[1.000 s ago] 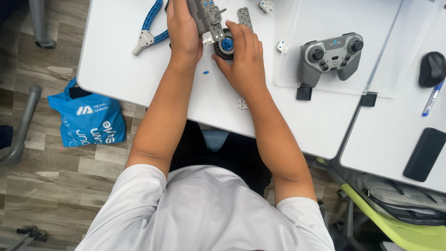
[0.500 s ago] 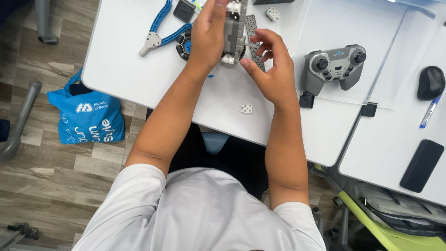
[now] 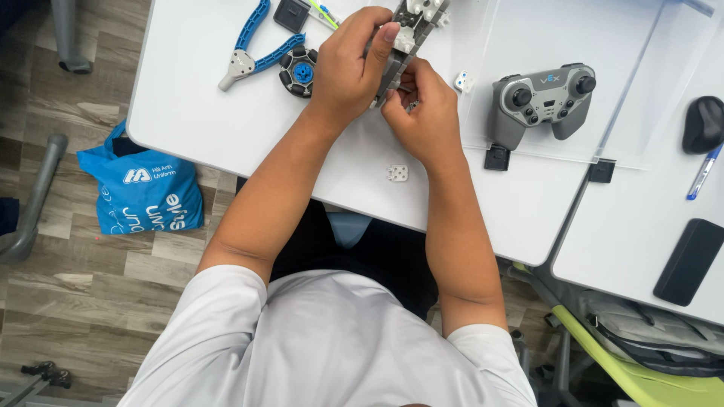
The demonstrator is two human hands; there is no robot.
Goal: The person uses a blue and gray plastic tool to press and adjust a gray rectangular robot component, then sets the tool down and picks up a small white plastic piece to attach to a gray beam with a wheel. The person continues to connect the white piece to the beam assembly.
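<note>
The left hand (image 3: pixel 348 66) is closed around a grey and white plastic assembly (image 3: pixel 411 34), fingers wrapped over its upper side, thumb along the edge. The right hand (image 3: pixel 424 117) is pinched shut on the lower end of the same assembly, fingertips curled under it. The assembly is held just above the white table (image 3: pixel 196 128), near the far edge, tilted away from the person.

Just left of the left hand lies a black wheel with a blue hub (image 3: pixel 301 71), touching the handles of the blue pliers (image 3: pixel 253 47). A small white square connector (image 3: pixel 397 173) lies on the table below the right hand. A second white connector (image 3: pixel 463 81) sits beside the right hand. A grey gamepad controller (image 3: pixel 544 98) rests further right on a clear sheet (image 3: pixel 641 113). A blue bag (image 3: pixel 143 192) is on the floor.
</note>
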